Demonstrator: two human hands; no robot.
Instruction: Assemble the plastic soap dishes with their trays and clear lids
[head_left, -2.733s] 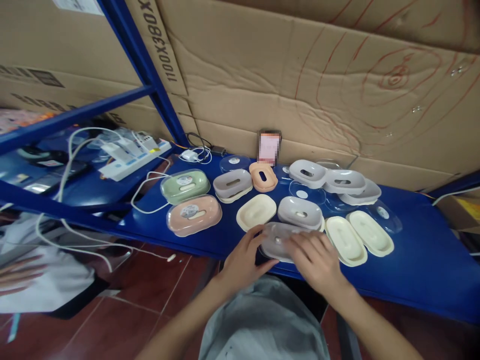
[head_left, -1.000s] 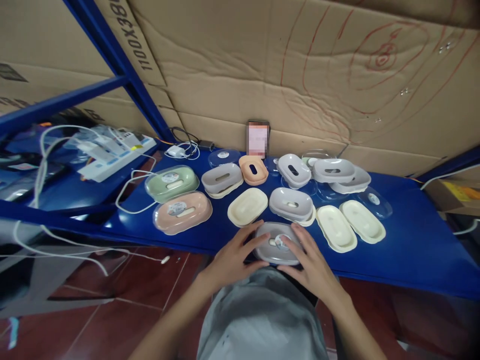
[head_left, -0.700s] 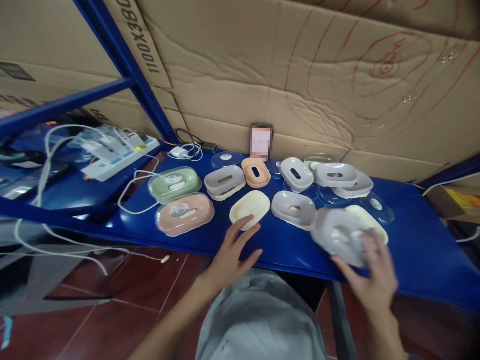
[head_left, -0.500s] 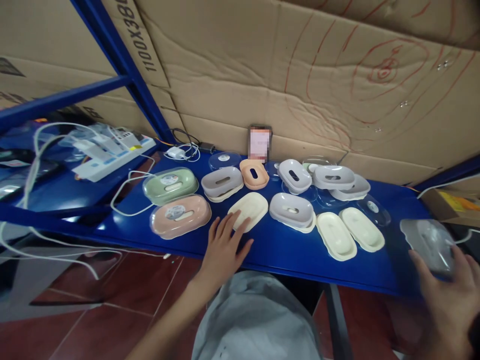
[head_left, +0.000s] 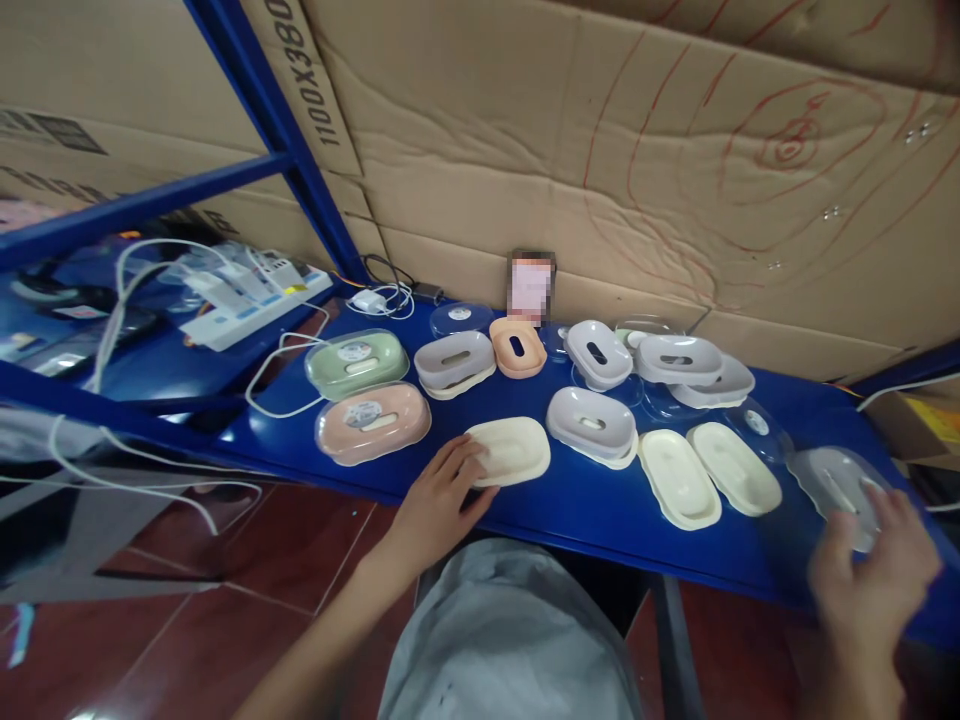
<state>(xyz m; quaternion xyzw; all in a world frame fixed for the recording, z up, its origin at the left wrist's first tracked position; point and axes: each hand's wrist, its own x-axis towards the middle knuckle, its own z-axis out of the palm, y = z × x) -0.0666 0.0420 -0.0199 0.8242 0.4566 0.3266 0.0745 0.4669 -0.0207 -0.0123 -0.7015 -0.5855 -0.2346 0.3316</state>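
My left hand (head_left: pixel 450 490) grips the left end of a cream oval soap dish tray (head_left: pixel 517 450), fingers on top and thumb along its near edge. At the table's right end my right hand (head_left: pixel 874 560), blurred, has thumb and fingers on a grey soap box with a clear lid (head_left: pixel 829 475). Two more cream trays (head_left: pixel 680 480) lie side by side between the hands. Left of these, a grey slotted dish (head_left: pixel 591 420) rests on a cream tray. A pink lidded soap box (head_left: pixel 373 422) and a green lidded one (head_left: pixel 356 363) stand left of my left hand.
An orange slotted dish (head_left: pixel 517 348), stacked grey dishes (head_left: pixel 679 360) and clear lids (head_left: pixel 459 318) sit along the back of the blue table. A phone-like object (head_left: pixel 531 290) leans on the cardboard wall. A power strip (head_left: pixel 255 310) with white cables lies left, past a blue frame bar.
The cream tray under my left hand has turned sideways and come nearer the front edge, its end now gripped. My right hand has shifted the grey soap box slightly left. The view has shifted a little.
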